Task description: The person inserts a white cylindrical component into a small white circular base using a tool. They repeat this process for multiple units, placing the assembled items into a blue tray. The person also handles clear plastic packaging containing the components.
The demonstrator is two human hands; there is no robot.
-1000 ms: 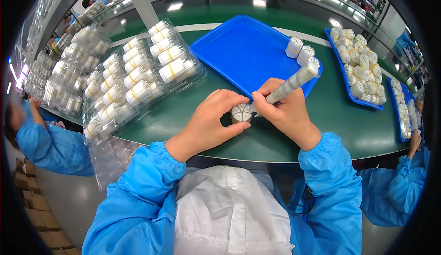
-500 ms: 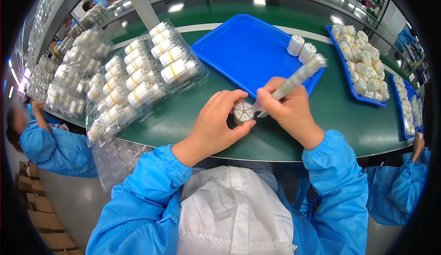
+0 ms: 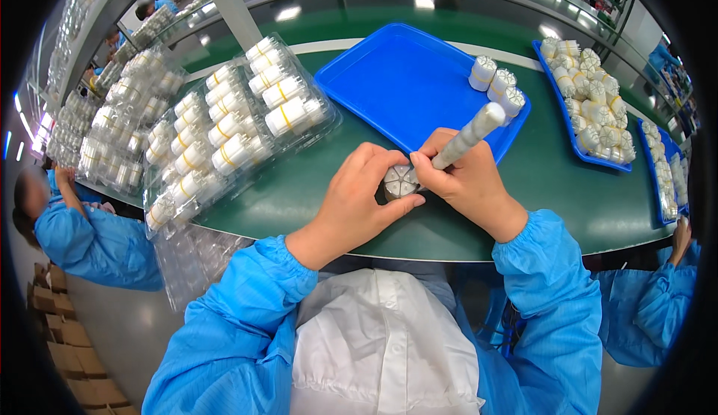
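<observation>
The left hand [image 3: 359, 202] is curled around a small round white part [image 3: 399, 181] with a slotted, spoked top face, its grip closed on the part's side and holding it just above the green desk [image 3: 553, 183], near the front edge and just in front of the blue tray [image 3: 404, 86]. The right hand [image 3: 464, 183] has its grip closed around the lower end of a pale rod-shaped tool [image 3: 470, 134], whose tip meets the part's right edge while the free end slants up and away over the tray's corner. Compared with a second ago, the tool stands a little steeper and the left fingers have wrapped further over the part, so less of its spoked face shows; the part itself has hardly moved from its spot between the two hands. That reads as the tool being worked into or against the part rather than a piece being picked up or set down. Three finished-looking white cylinders [image 3: 496, 86] stand in the tray's far right corner. To the left lie clear blister packs [image 3: 247, 127] filled with white cylinders banded in yellow, and to the right a second blue tray [image 3: 553, 78] is heaped with more spoked parts. Other people in blue sleeves work at either side.
</observation>
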